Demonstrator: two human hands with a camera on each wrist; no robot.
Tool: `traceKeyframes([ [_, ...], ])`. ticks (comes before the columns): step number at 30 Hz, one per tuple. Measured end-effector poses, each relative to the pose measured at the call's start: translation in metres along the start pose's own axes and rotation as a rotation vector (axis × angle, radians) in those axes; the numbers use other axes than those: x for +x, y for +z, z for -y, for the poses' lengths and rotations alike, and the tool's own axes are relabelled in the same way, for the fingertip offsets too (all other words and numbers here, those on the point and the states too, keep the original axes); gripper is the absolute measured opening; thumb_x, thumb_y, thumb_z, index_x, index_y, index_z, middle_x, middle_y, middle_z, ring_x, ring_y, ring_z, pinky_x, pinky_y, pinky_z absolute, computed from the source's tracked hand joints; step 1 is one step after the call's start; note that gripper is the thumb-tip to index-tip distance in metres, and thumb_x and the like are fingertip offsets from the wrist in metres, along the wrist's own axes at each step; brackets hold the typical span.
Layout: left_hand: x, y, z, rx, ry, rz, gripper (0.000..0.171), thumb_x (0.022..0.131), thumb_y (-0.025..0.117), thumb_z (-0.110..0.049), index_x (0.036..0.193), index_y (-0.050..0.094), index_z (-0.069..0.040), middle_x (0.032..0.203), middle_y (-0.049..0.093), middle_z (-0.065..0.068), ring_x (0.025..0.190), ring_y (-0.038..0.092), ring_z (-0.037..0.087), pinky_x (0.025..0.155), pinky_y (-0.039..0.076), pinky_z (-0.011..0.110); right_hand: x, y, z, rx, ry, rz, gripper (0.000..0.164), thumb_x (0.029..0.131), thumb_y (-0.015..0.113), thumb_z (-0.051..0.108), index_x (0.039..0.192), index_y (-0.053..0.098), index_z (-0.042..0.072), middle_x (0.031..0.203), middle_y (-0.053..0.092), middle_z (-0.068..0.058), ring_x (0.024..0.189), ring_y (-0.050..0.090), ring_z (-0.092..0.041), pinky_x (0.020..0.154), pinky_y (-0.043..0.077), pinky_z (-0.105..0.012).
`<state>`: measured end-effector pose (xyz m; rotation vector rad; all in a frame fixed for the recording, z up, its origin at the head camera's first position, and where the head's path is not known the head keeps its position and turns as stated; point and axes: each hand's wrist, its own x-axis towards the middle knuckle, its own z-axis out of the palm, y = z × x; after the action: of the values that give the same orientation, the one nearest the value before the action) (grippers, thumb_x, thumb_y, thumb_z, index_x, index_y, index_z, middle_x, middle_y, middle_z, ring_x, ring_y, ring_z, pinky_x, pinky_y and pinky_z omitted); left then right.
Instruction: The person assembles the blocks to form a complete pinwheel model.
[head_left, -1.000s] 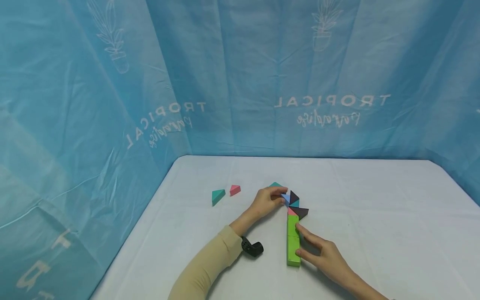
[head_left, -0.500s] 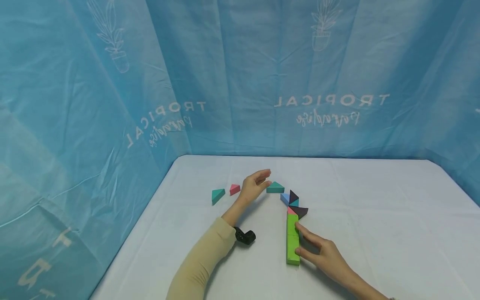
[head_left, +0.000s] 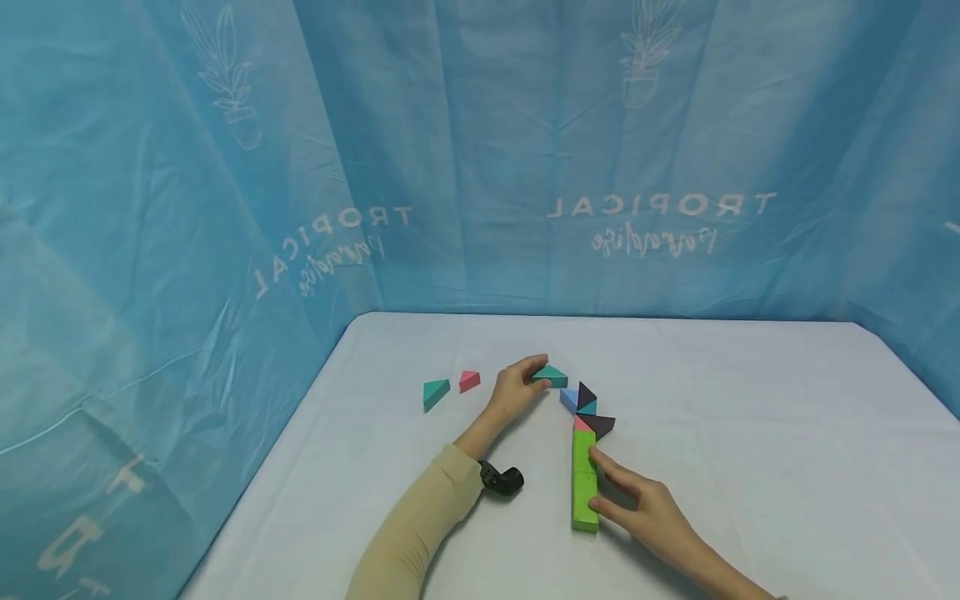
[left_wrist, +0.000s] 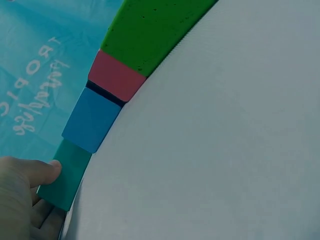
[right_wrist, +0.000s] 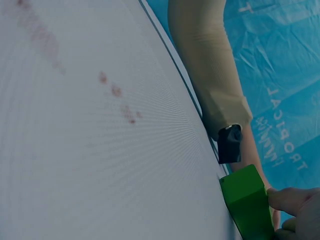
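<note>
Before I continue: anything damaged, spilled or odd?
Dark specks dot the otherwise plain green block in the left wrist view. Reddish smudges mark the plain white table in the right wrist view, not the head view; cause unclear.

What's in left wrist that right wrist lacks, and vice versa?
Only left wrist: the left grip holding a teal block, with a blue block, dark strip and pink block in line with it.

Only right wrist: the right grip, a tan sleeve, a black device.

Both: green block (maybe not the same one), white table, blue curtain.
</note>
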<state>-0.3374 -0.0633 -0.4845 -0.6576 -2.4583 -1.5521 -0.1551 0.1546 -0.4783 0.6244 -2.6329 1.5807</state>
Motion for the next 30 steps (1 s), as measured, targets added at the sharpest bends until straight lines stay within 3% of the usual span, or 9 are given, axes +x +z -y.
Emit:
traceKeyframes([
  [14, 0.001, 0.003, 0.0, 0.049, 0.053, -0.016, 0.037, 0.087, 0.068, -0.005, 0.122, 0.06, 0.002, 0.119, 0.063, 0.013, 0.111, 0.058, 0.021, 0.091, 0.047, 0.021, 0.0, 0.0, 0.0, 0.007, -0.001, -0.001, 0.066, 0.085, 0.069, 0.037, 0.141, 0.045, 0.011, 0.144, 0.04, 0.001, 0.13, 0.039, -0.021, 0.102, 0.036, -0.026],
  [18, 0.001, 0.002, 0.0, 0.032, 0.036, -0.038, 0.035, 0.087, 0.067, -0.003, 0.121, 0.061, 0.003, 0.118, 0.064, 0.012, 0.11, 0.058, 0.02, 0.091, 0.048, 0.022, 0.0, 0.002, 0.001, 0.02, 0.003, 0.002, 0.066, 0.085, 0.069, 0.036, 0.141, 0.045, 0.011, 0.144, 0.04, 0.001, 0.13, 0.038, -0.021, 0.103, 0.036, -0.033],
  [23, 0.0, -0.006, -0.005, 0.025, 0.02, -0.085, 0.034, 0.086, 0.067, -0.002, 0.12, 0.062, 0.002, 0.116, 0.064, 0.011, 0.11, 0.059, 0.02, 0.092, 0.049, 0.028, 0.001, 0.003, 0.0, 0.01, 0.015, 0.002, 0.066, 0.085, 0.069, 0.037, 0.141, 0.045, 0.012, 0.144, 0.04, 0.001, 0.13, 0.039, -0.021, 0.103, 0.037, -0.037],
  [30, -0.002, -0.024, -0.015, -0.055, 0.06, -0.099, 0.035, 0.087, 0.065, 0.0, 0.122, 0.059, 0.005, 0.119, 0.062, 0.017, 0.112, 0.058, 0.027, 0.093, 0.049, 0.033, 0.001, 0.001, -0.001, -0.013, 0.006, 0.0, 0.066, 0.085, 0.069, 0.037, 0.141, 0.045, 0.011, 0.143, 0.041, 0.003, 0.127, 0.042, -0.02, 0.102, 0.037, -0.026],
])
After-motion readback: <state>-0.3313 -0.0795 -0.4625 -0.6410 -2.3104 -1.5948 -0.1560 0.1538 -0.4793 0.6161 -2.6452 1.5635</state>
